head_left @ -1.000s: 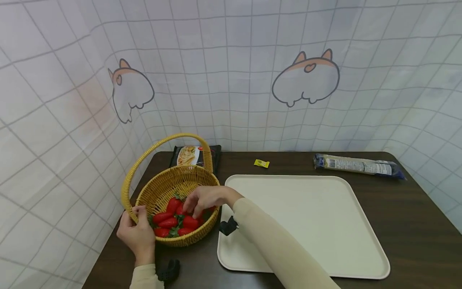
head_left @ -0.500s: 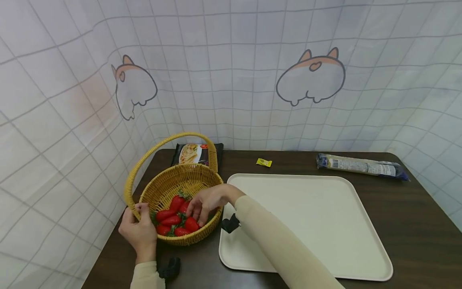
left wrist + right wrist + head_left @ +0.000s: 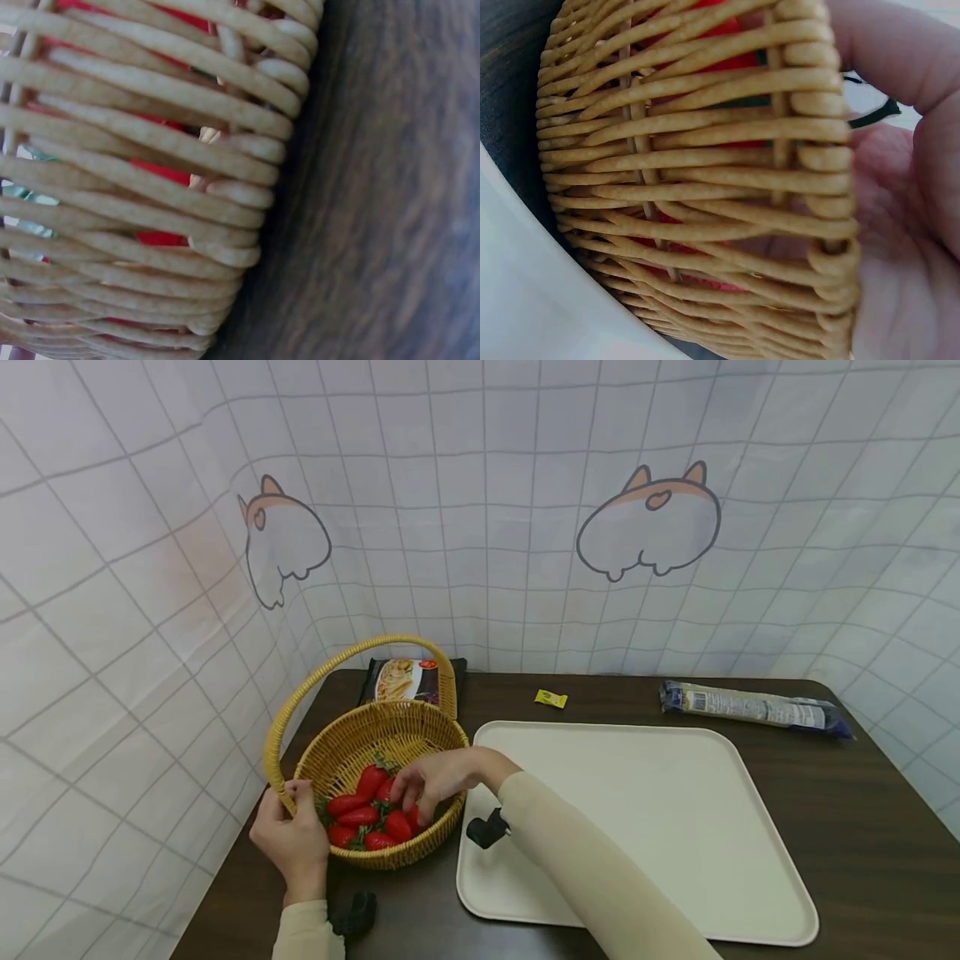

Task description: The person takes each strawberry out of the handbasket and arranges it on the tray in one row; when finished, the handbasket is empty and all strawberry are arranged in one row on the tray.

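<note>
A yellow woven basket (image 3: 382, 858) with a tall arched handle stands at the table's left side, holding several red strawberries (image 3: 357, 817) with green leaves. My left hand (image 3: 292, 839) grips the basket where the handle's left foot meets the rim. Inside the basket, my right hand (image 3: 435, 777) reaches over the right rim with curled fingers. Its thumb and fingers are around a strawberry (image 3: 414, 817) at the right of the pile. In the right wrist view, the basket wall (image 3: 705, 172) covers the fingertips, with the palm (image 3: 900, 225) behind the rim.
A cream tray (image 3: 637, 827) lies right of the basket, under my right forearm. Behind the basket is a black food packet (image 3: 408, 681). A small yellow wrapped candy (image 3: 551, 698) and a long blue-ended package (image 3: 757, 707) lie along the back of the dark table (image 3: 862, 860).
My right hand has shifted slightly to the right within the basket, uncovering a strawberry at the front. My left hand keeps its hold, and the whole view has drifted a little.
</note>
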{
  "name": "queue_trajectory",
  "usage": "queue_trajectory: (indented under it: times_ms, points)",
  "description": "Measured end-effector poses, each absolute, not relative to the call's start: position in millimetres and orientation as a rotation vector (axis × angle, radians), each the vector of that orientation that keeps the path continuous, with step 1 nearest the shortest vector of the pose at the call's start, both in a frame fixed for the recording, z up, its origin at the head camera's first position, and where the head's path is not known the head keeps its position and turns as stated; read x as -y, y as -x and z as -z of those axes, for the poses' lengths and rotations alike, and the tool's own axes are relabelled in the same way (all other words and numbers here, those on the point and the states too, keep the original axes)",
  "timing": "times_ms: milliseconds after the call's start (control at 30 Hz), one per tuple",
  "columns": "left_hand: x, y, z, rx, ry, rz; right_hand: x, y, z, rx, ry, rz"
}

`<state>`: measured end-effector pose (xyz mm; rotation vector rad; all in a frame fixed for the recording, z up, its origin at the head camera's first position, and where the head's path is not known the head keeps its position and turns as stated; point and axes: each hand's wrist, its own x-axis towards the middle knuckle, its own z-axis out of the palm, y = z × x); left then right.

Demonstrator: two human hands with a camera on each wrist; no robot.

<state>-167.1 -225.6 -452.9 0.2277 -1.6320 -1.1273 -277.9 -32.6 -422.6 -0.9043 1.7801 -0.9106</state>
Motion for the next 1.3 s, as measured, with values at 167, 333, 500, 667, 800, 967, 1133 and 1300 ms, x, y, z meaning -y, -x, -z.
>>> queue_trajectory:
  times_ms: [167,333,500,667,800,967,1133,1300]
  points:
    - [224.5,166.3,453.0,1.648,-0.240,1.114,22.3,273.2,423.6,-1.931,1.018,1.019]
    - [223.9,164.8,450.1,1.663,-0.234,1.082,11.9,268.4,424.0,-2.049,1.034,1.180]
    - [227.5,167.4,453.5,1.665,-0.244,1.045,0.4,258.6,423.8,-2.071,0.989,1.368]
    - [242.2,180.7,471.3,1.690,-0.249,1.017,-12.1,250.6,430.9,-2.062,0.930,1.565]
    - [250.6,188.0,476.9,1.738,-0.239,0.944,-23.3,242.9,436.5,-2.058,0.901,1.691]
    - [257.1,193.7,476.5,1.805,-0.182,0.864,-41.4,230.7,443.6,-2.040,0.818,1.829]
    - [258.4,196.3,477.2,1.807,-0.161,0.885,-58.9,223.3,448.9,-1.979,0.716,1.980]
    - [255.4,193.9,477.6,1.767,-0.177,0.944,-79.8,228.6,452.8,-1.972,0.616,2.072]
